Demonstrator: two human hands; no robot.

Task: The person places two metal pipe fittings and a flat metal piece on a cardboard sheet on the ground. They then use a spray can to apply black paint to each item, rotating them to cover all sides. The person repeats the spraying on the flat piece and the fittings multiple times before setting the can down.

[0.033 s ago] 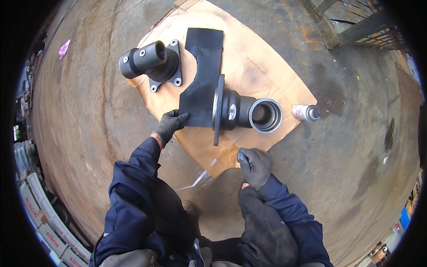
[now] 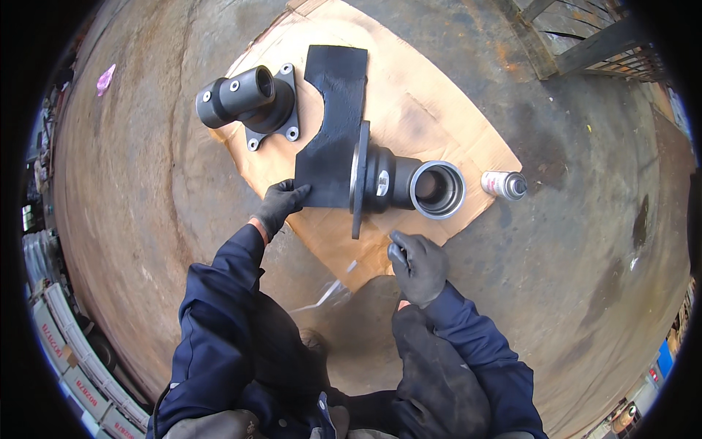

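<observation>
Left hand (image 2: 280, 205) grips the plate (image 2: 333, 143) at its near left corner, thumb on top; right hand (image 2: 421, 269) is loosely curled near the pipe (image 2: 396, 179), contents unclear. On the cardboard (image 2: 431, 124), the plate lies ahead of the nearer left hand, long axis pointing away from the person; the pipe points right, crosswise.

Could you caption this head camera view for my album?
A gloved left hand touches a black plate beside a dark pipe fitting on cardboard.
</observation>
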